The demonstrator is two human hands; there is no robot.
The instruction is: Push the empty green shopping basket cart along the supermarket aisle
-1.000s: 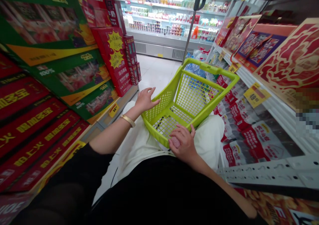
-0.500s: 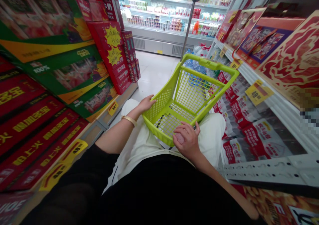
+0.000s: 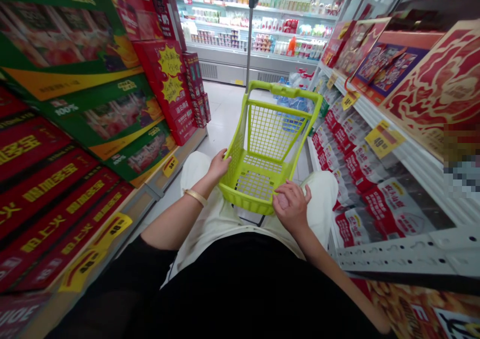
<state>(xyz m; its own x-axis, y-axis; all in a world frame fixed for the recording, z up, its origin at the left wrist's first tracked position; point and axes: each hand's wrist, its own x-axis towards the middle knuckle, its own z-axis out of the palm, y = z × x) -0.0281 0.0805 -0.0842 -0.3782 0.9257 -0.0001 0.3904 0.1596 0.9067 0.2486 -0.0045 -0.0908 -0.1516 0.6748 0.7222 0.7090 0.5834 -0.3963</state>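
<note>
A lime-green plastic shopping basket [image 3: 268, 134] stands on the aisle floor right in front of my knees, with its grey pull handle [image 3: 250, 34] rising straight up at the far end. My left hand [image 3: 218, 166] grips the basket's near left rim, fingers curled over it. My right hand [image 3: 291, 208] rests on the near right corner, closed on a small pink thing whose identity I cannot make out. The basket looks bare inside. I wear a gold bangle [image 3: 195, 196] on my left wrist.
Stacked red and green gift cartons [image 3: 75, 129] wall the left side. On the right, a shelf [image 3: 393, 149] carries red boxes, yellow price tags [image 3: 383, 138] and packs of bottled water [image 3: 348, 154]. A refrigerated dairy case [image 3: 262, 34] crosses the aisle's far end.
The basket has swung from a diagonal to point straight down the aisle. My left hand dropped from hovering open above the rim to gripping it. My right hand shifted slightly right.
</note>
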